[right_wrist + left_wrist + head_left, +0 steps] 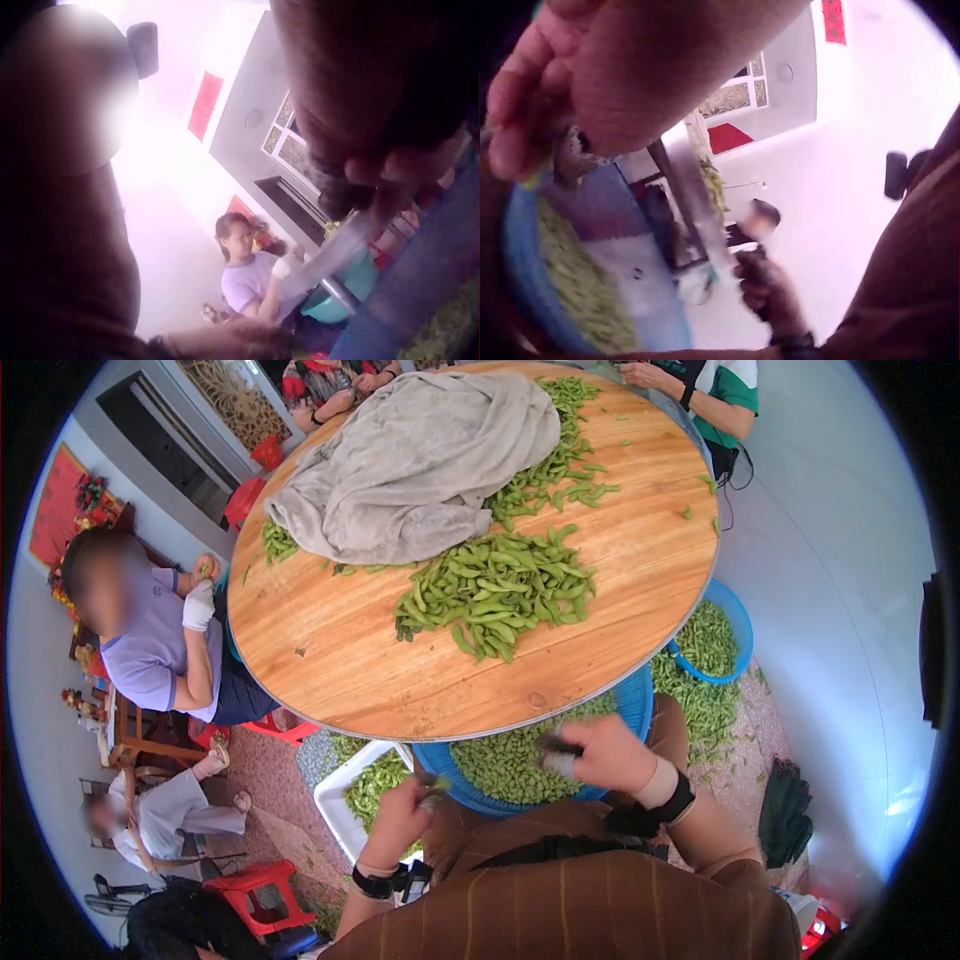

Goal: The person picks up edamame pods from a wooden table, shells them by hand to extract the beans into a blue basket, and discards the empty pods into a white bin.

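My left hand [402, 815] is raised over my lap at the near rim of a blue basket [640, 710], which holds small green shelled beans [510, 760]. A green bean pod [532, 181] shows at its pinched fingertips, mostly hidden by the fingers. Over the basket's right side hangs my right hand [605, 755], fingers bent, with dark and grey coverings blurred at their tips; I cannot tell whether it holds anything. Ahead, a heap of green soybean pods [500, 595] lies on the round wooden table [340, 670].
A grey cloth [420, 460] covers part of the pods on the table. A white crate [335, 800] stands left of the basket, and a blue tub [735, 625] of pods at right. Red stools [265, 900] and a seated person [165, 625] are on the left.
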`<action>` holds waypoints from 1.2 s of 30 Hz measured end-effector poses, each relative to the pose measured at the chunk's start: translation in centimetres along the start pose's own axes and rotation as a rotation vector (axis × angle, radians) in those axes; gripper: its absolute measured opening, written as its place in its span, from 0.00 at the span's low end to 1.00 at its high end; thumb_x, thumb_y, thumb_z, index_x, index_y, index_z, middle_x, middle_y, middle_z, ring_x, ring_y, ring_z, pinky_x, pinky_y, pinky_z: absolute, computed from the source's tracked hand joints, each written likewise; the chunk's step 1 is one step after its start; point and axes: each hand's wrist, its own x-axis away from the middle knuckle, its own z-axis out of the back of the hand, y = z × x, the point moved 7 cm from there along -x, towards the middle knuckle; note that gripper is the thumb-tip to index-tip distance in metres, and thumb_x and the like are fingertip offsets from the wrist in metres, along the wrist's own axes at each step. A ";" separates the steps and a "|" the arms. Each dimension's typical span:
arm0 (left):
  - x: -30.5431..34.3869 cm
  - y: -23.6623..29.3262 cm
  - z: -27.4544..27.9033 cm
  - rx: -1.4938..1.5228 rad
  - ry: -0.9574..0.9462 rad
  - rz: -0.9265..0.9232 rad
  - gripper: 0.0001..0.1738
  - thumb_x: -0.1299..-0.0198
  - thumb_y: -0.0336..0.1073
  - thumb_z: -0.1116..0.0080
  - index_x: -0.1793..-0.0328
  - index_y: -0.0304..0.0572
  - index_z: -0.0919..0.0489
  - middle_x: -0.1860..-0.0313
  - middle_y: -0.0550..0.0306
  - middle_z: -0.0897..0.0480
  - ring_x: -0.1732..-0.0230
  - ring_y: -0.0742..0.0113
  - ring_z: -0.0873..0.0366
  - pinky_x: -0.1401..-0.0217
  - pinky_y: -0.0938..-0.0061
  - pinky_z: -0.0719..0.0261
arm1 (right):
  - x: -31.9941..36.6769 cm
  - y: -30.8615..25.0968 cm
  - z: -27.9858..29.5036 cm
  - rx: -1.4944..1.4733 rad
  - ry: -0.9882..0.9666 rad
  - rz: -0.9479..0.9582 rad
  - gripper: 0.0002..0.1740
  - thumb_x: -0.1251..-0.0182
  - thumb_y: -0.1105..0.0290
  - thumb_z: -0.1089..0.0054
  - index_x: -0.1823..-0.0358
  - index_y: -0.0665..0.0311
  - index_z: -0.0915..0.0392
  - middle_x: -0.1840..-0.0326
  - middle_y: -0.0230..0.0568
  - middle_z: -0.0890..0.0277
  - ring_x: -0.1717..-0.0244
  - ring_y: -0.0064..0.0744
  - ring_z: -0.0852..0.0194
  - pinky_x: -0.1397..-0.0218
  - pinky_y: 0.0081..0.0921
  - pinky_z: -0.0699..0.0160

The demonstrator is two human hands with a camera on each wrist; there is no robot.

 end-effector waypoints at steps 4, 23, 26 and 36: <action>2.5 -3.6 4.0 -0.834 0.421 -0.067 0.17 0.48 0.34 0.38 0.56 0.29 0.26 0.65 0.41 0.19 0.67 0.42 0.21 0.65 0.57 0.23 | -2.9 1.4 7.0 0.157 0.451 -0.207 0.14 0.45 0.63 0.37 0.65 0.67 0.26 0.73 0.54 0.24 0.67 0.57 0.24 0.65 0.41 0.25; -7.4 13.7 -6.3 0.798 -0.176 -0.039 0.10 0.33 0.38 0.52 0.58 0.40 0.24 0.70 0.62 0.22 0.78 0.76 0.28 0.79 0.84 0.35 | -1.4 -4.1 3.7 0.576 0.337 0.454 0.13 0.57 0.70 0.38 0.66 0.62 0.27 0.68 0.43 0.27 0.74 0.43 0.25 0.75 0.34 0.26; -7.5 13.3 -6.8 0.809 -0.201 -0.106 0.09 0.34 0.39 0.50 0.59 0.42 0.23 0.74 0.66 0.24 0.80 0.78 0.31 0.79 0.85 0.37 | -0.2 -4.9 1.9 0.576 0.266 0.557 0.12 0.56 0.71 0.40 0.68 0.62 0.29 0.62 0.42 0.28 0.73 0.35 0.25 0.76 0.28 0.24; -4.4 12.3 -5.3 0.634 -0.083 -0.128 0.08 0.36 0.31 0.49 0.55 0.40 0.22 0.67 0.65 0.21 0.75 0.81 0.31 0.73 0.85 0.32 | 0.5 -3.8 2.3 0.088 0.261 -0.015 0.11 0.46 0.72 0.40 0.63 0.67 0.30 0.64 0.51 0.25 0.68 0.51 0.23 0.66 0.36 0.24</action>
